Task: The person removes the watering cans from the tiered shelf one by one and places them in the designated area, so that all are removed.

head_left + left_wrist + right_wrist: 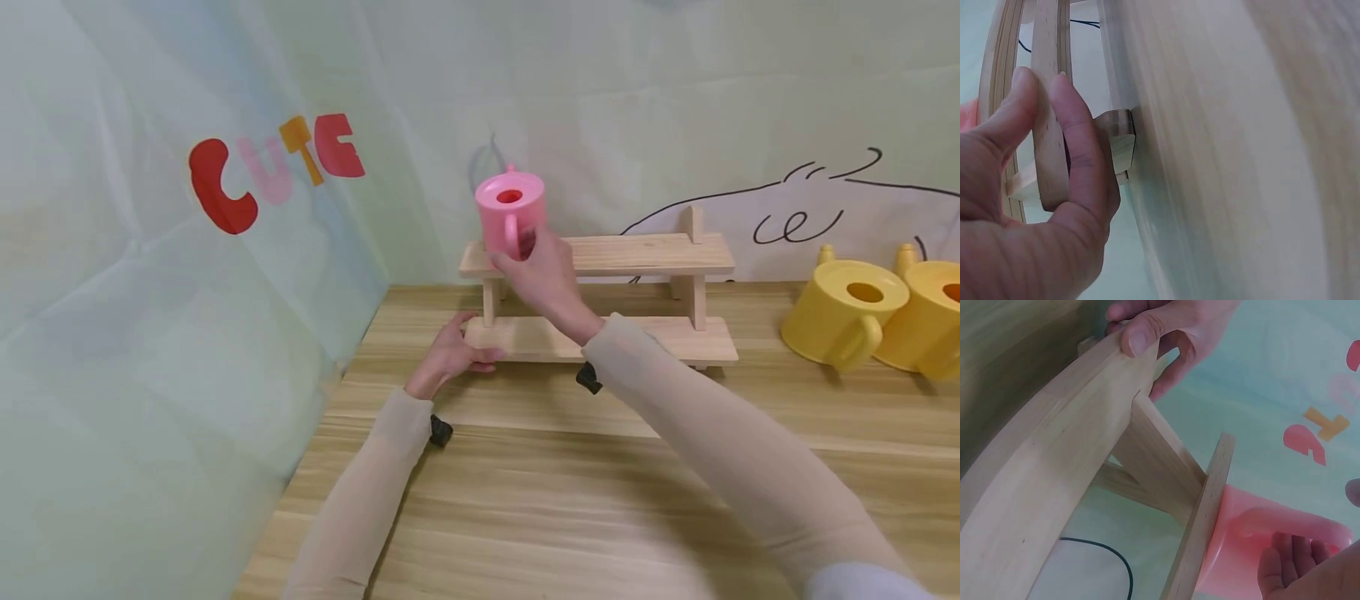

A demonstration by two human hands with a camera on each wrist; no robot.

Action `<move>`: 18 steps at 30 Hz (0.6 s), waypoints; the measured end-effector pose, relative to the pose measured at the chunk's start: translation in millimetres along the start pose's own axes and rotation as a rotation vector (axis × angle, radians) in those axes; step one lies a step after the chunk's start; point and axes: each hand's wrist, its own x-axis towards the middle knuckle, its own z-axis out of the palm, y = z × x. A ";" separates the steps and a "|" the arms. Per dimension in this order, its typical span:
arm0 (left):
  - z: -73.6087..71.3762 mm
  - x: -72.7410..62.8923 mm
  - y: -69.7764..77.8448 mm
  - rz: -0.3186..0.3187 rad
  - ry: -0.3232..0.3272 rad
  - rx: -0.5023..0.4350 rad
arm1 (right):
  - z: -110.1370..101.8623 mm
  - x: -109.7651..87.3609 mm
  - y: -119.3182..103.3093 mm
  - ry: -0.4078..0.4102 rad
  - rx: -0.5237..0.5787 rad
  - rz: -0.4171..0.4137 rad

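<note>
A pink toy watering can [495, 223] is at the left end of the upper board of a small two-step wooden shelf [637, 252]. My right hand [546, 277] holds the can by its handle, fingers curled through the loop in the right wrist view. The can's base [1217, 547] appears to meet the board. With my left hand [452, 350] I grip the left end of the lower board [1052, 156], thumb on one face and fingers on the other. The can's spout is mostly hidden behind its body.
Two yellow watering cans [840, 308] stand side by side on the wooden table [540, 492], right of the shelf. A fabric backdrop [600, 100] rises behind the table, and another sheet with coloured letters [223, 187] hangs at the left.
</note>
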 end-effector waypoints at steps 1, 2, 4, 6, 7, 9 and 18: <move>0.0 -0.4 -0.3 0.001 0.003 0.001 | 1.5 0.4 -0.2 -0.002 0.009 0.003; 0.0 -0.4 -0.8 0.002 0.005 0.000 | 2.9 0.9 -0.1 -0.001 0.015 0.007; 0.4 0.1 -1.4 0.005 0.007 -0.002 | 5.3 2.5 -0.2 0.007 0.029 0.020; 0.8 1.1 -1.7 0.009 0.004 -0.003 | 7.1 4.8 0.4 0.018 0.038 0.034; 1.0 1.2 -1.5 0.009 0.006 -0.004 | 7.7 6.0 0.6 0.022 0.042 0.038; 1.1 1.7 -1.2 0.010 0.005 -0.005 | 8.6 8.8 1.8 0.021 0.064 0.051; -0.1 2.8 -1.7 0.002 0.006 0.000 | 9.8 18.9 5.7 -0.015 0.332 0.152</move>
